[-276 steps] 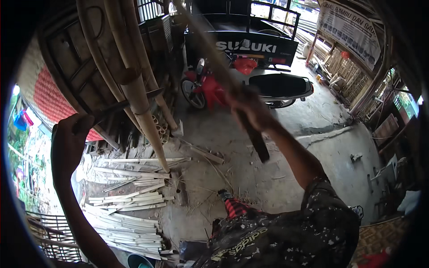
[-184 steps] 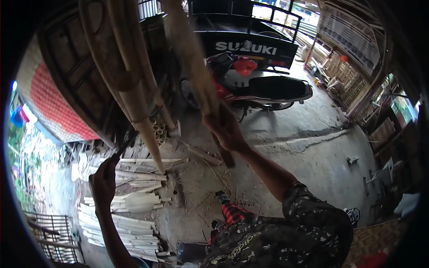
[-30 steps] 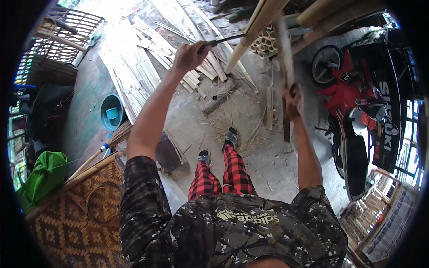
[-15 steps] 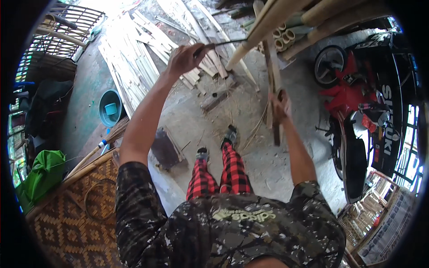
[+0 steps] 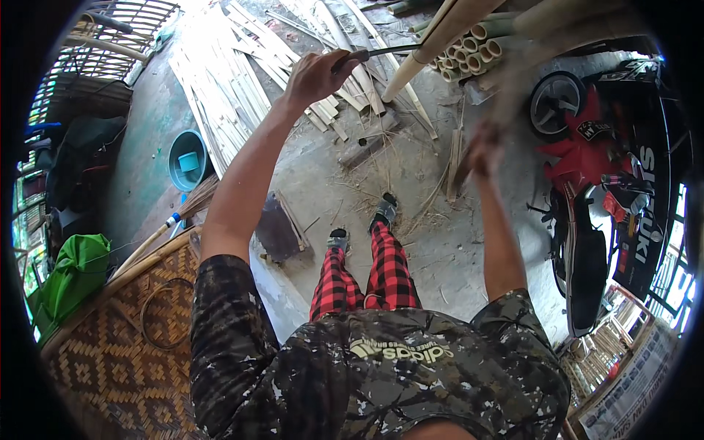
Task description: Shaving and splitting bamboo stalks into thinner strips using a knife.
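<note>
My left hand [image 5: 318,79] is closed around the handle of a knife [image 5: 396,50], whose dark blade reaches right and meets an upright bamboo pole [image 5: 438,38]. The pole's lower end stands near a wooden block [image 5: 367,147] on the floor, and its top runs out of view. A dark line shows along the pole above the blade. To the right, my right hand [image 5: 484,150] grips a wooden stick [image 5: 511,92]. Hand and stick are smeared by motion; the stick is apart from the knife.
Many split bamboo strips [image 5: 227,88] lie at the far left. Cut bamboo tubes [image 5: 469,55] are stacked behind the pole. A red motorcycle [image 5: 579,161] stands at right. At left are a blue basin [image 5: 188,160], a broom [image 5: 176,218] and a woven bamboo panel [image 5: 117,352].
The stick in my right hand has swung right, away from the pole and knife. My left hand with the knife has shifted slightly up and right in view.
</note>
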A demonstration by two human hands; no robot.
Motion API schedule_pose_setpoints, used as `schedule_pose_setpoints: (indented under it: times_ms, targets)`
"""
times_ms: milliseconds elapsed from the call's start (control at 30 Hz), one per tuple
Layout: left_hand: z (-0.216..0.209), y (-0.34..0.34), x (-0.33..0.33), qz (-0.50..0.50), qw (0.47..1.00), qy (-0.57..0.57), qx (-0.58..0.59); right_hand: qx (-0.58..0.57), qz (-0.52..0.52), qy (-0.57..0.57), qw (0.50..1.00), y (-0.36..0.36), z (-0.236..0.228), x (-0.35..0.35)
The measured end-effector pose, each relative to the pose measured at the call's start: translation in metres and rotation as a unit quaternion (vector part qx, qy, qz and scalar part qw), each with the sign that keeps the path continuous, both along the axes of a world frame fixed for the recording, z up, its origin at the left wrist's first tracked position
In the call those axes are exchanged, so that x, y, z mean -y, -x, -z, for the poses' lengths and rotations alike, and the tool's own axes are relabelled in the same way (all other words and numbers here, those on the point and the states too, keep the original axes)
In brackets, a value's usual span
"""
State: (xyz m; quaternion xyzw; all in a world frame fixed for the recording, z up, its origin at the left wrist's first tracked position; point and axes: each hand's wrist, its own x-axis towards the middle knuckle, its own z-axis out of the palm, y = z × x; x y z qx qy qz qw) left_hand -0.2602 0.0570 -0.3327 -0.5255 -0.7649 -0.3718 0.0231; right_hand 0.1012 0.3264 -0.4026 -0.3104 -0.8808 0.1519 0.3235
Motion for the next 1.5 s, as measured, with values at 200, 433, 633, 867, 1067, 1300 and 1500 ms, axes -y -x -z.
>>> schedule_pose_setpoints:
  times_ms: [200, 433, 633, 867, 1067, 1300, 1500]
  targets:
    - [0.010, 0.012, 0.033, -0.011, 0.998, 0.063, 0.007, 0.117, 0.026, 0.326, 0.938, 0.027, -0.019, 0.072]
    - [0.013, 0.019, 0.041, -0.041, 0.995, 0.094, -0.004, -0.203, -0.048, 0.161, 0.965, 0.057, -0.250, 0.008]
    - [0.006, 0.013, 0.003, -0.021, 0.999, 0.048, -0.010, -0.349, -0.034, 0.147, 0.925, 0.038, -0.055, -0.049]
    - [0.058, -0.003, 0.021, -0.020, 1.000, 0.013, 0.020, 0.068, -0.031, 0.326, 0.942, 0.018, 0.030, 0.042]
    - [0.042, -0.001, 0.015, -0.041, 0.998, 0.051, 0.022, -0.112, -0.115, 0.105, 0.981, 0.016, -0.126, -0.065]
    - [0.052, 0.011, -0.001, -0.040, 0.999, 0.016, 0.015, -0.208, -0.070, 0.208, 0.953, 0.032, 0.004, -0.048]
    - [0.073, 0.022, 0.004, -0.037, 0.998, 0.040, -0.006, 0.184, 0.037, 0.287, 0.939, 0.029, 0.057, 0.008]
